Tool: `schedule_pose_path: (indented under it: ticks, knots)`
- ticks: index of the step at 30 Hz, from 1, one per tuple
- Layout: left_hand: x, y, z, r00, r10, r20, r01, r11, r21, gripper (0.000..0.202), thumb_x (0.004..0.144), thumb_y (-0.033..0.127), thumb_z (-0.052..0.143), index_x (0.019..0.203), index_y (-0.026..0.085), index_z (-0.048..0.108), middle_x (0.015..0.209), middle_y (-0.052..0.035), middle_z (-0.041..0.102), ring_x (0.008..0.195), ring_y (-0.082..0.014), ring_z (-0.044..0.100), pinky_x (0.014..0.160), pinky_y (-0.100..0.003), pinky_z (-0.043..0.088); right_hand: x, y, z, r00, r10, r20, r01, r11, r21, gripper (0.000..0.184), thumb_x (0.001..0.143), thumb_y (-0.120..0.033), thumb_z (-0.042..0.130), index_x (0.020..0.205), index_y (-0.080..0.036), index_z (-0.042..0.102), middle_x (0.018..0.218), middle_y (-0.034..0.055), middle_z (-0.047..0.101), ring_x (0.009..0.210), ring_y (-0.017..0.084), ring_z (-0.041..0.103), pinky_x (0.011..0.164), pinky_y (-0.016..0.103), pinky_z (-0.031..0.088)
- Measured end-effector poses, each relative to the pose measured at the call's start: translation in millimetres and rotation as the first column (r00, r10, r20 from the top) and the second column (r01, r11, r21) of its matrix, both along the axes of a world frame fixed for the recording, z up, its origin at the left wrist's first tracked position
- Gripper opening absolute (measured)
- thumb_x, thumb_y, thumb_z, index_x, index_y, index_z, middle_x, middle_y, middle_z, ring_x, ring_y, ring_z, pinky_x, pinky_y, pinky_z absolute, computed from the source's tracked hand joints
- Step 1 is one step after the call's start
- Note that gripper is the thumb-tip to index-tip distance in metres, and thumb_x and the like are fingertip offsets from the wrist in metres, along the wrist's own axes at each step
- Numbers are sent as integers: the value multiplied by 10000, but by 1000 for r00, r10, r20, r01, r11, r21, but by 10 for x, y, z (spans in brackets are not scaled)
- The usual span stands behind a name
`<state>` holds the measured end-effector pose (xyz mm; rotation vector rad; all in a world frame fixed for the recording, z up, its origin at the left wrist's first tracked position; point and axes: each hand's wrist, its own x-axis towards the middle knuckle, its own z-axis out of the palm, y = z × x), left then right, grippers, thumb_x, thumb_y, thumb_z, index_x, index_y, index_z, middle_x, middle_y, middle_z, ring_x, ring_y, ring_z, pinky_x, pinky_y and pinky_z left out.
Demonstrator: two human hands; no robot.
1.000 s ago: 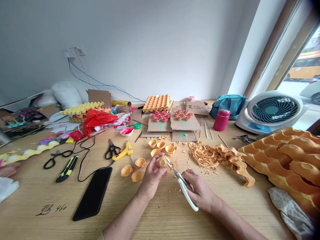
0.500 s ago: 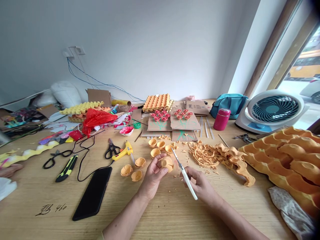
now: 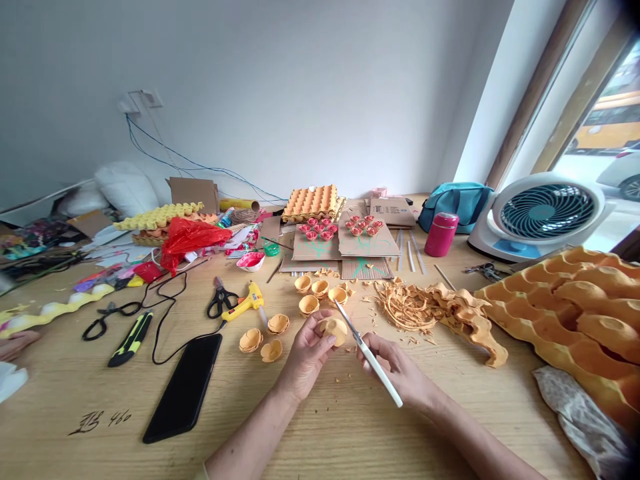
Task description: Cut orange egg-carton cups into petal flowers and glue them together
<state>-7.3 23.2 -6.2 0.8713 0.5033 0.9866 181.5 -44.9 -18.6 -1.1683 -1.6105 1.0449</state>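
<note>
Between the thumb and fingers of my left hand (image 3: 311, 350) is an orange egg-carton cup (image 3: 336, 331), its closed base turned toward me. My right hand (image 3: 393, 363) grips white-handled scissors (image 3: 375, 365), whose blades point up and left beside the cup's edge. Just beyond, several cut cups (image 3: 309, 305) stand in a cluster on the table. Further petal-edged cups (image 3: 251, 341) sit to the left of my left hand. Small orange scraps lie on the wood below my hands.
A heap of carton trimmings (image 3: 407, 310) lies right of centre, with large egg trays (image 3: 565, 313) beyond it. On the left are a yellow glue gun (image 3: 247, 302), a black phone (image 3: 185, 387), a utility knife (image 3: 131, 340) and black scissors (image 3: 220, 300). Another person's hand (image 3: 17, 343) shows at the left edge.
The scissors have shifted slightly down and left, their blades closer to the cup. The cup has turned a little in my left hand. The whole view has shifted slightly.
</note>
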Motion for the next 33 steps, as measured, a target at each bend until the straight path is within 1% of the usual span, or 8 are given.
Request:
schedule_pose_path:
  ticks: [4,7,10,13,17,19,27,33]
  knots:
    - [-33,44,6,998,50,29,-50,999,-9,442,695,186,842,1081,214,628,945,-3,676,850,-117,634,796,-250,510,-36,-23,58,986,-19,168,18,1000,8,171,875,-326,572,773,-204,511,792,1,558,769,180,513,714,297,412]
    - [-34,47,8,995,85,43,-85,996,-2,439,703,167,835,1088,218,632,939,5,679,808,-97,631,787,-236,518,-47,-22,56,959,-39,281,28,999,43,168,886,-320,568,781,-208,499,801,8,573,798,197,519,749,319,417]
    - [-26,37,9,993,110,42,-110,994,-1,436,698,156,834,1082,215,637,919,8,686,787,-94,637,780,-230,525,-48,-19,37,937,-46,347,17,996,85,150,903,-315,554,812,-212,495,819,17,589,831,210,528,782,334,426]
    - [-18,24,15,992,120,36,-121,993,13,441,691,166,836,1081,218,634,888,18,688,773,-96,640,781,-233,526,-51,-16,29,917,-62,394,-4,986,164,156,918,-322,539,820,-217,478,824,23,592,833,213,537,826,358,430]
    - [-10,0,32,992,124,9,-125,992,37,449,703,186,828,1097,227,618,927,20,694,822,-105,634,825,-250,513,-47,-6,23,874,-115,472,-27,958,284,170,922,-334,543,824,-223,460,804,25,590,762,206,544,895,419,411]
    - [-8,-9,42,992,126,-4,-126,991,55,441,705,195,827,1090,228,615,928,21,691,833,-107,625,845,-258,502,-37,-3,17,849,-137,511,-37,948,317,161,921,-335,554,844,-226,463,816,30,601,772,214,562,934,450,391]
    - [-21,0,42,992,122,-35,-116,983,143,408,739,217,808,1096,224,610,909,5,678,840,-132,608,854,-296,488,4,-8,-4,808,-159,567,-57,937,345,162,928,-348,570,872,-234,469,830,18,626,767,206,610,1011,477,347]
    - [-24,4,21,993,113,-27,-108,985,136,413,741,209,811,1102,224,611,916,9,684,851,-121,609,858,-279,483,15,-5,-16,795,-186,578,-54,926,373,173,921,-322,568,831,-231,451,796,1,604,736,187,592,1009,478,345]
